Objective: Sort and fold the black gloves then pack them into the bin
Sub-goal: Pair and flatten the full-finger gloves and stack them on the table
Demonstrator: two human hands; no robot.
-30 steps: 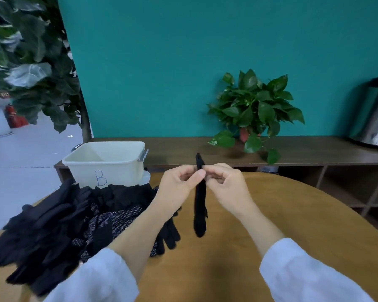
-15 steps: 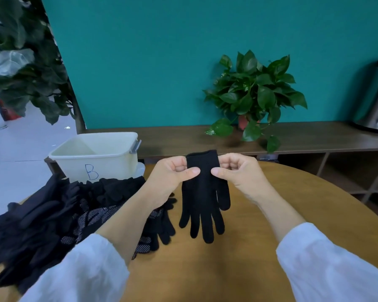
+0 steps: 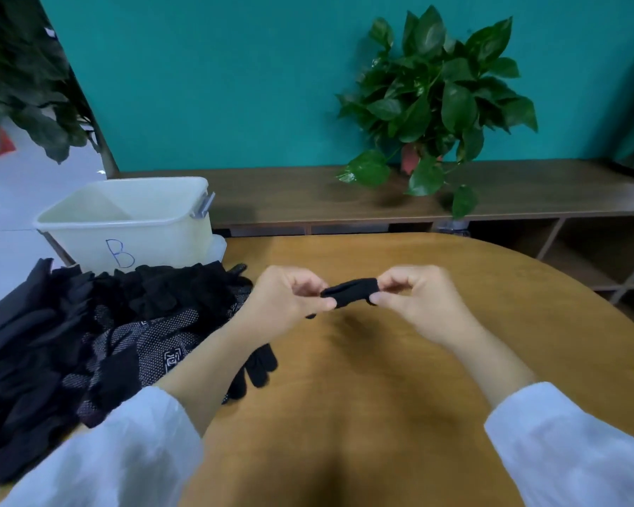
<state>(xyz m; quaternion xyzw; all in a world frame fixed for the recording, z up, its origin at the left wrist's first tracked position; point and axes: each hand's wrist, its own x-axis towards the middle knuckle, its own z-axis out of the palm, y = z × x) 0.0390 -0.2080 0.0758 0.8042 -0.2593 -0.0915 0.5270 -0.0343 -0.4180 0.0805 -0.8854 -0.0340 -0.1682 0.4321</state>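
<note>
A black glove is held above the round wooden table, seen nearly edge-on as a short dark band. My left hand pinches its left end and my right hand pinches its right end. Most of the glove is hidden behind my fingers. A big heap of black gloves, some with white dots, lies on the table's left side, under my left forearm. Behind the heap stands the cream plastic bin marked "B"; I see nothing inside it.
A low wooden shelf runs along the teal wall behind the table, with a potted green plant on it. A larger leafy plant stands at far left.
The glove hung from my fingers, first edge-on, then spread flat facing me. Now it is tipped level and shows only as a narrow band. My view has tilted down.
</note>
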